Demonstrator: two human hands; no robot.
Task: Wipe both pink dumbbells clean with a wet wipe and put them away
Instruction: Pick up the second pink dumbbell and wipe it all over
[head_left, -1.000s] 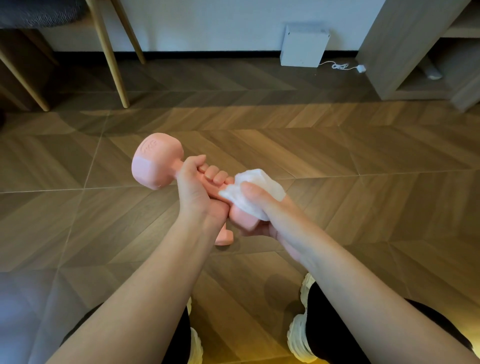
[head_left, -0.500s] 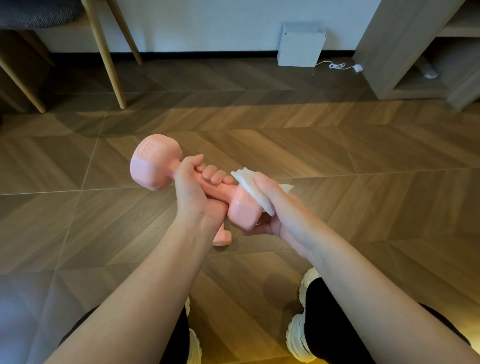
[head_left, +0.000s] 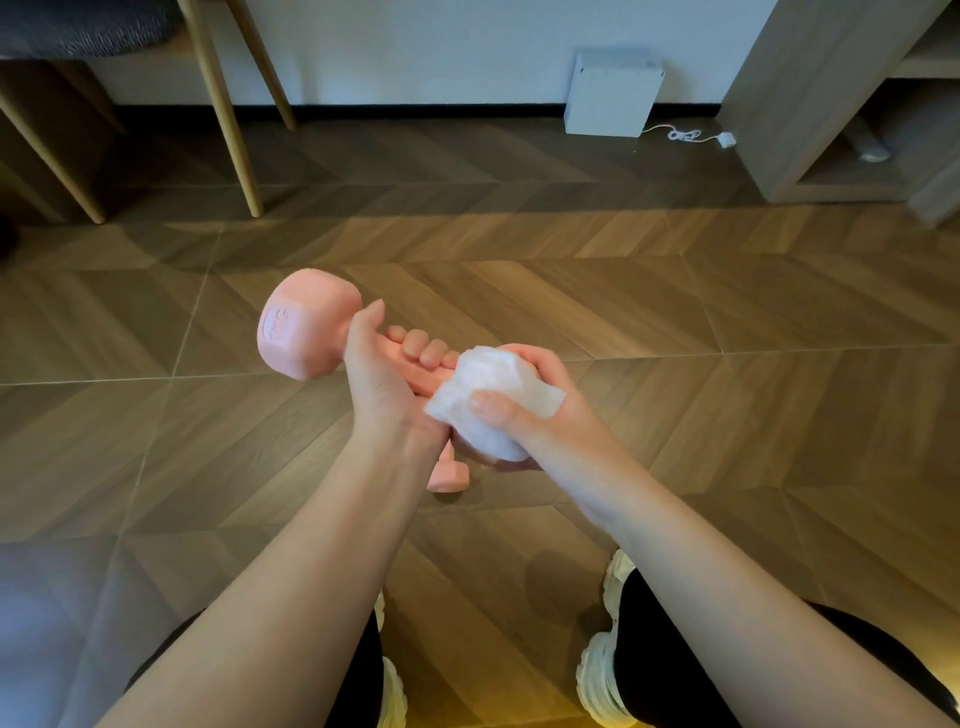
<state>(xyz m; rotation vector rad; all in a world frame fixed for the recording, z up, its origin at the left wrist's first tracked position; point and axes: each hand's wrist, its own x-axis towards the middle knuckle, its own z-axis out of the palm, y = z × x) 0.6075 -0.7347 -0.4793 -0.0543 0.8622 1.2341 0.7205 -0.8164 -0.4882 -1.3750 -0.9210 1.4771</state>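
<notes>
My left hand (head_left: 387, 384) grips the handle of a pink dumbbell (head_left: 304, 327), held above the floor with one head pointing up and left. The dumbbell's near head is covered by a white wet wipe (head_left: 488, 400), which my right hand (head_left: 530, 410) wraps around it. A second pink dumbbell (head_left: 449, 475) lies on the floor beneath my hands; only one of its ends shows.
Wooden chair legs (head_left: 223, 109) stand at the back left. A white box (head_left: 613, 93) with a cable sits against the wall, and a wooden shelf unit (head_left: 810, 104) is at the back right. My knees and white shoes (head_left: 602, 670) are below.
My right hand has turned the wipe around the near head of the dumbbell, from its top side to covering it fully. The left hand keeps its hold on the handle.
</notes>
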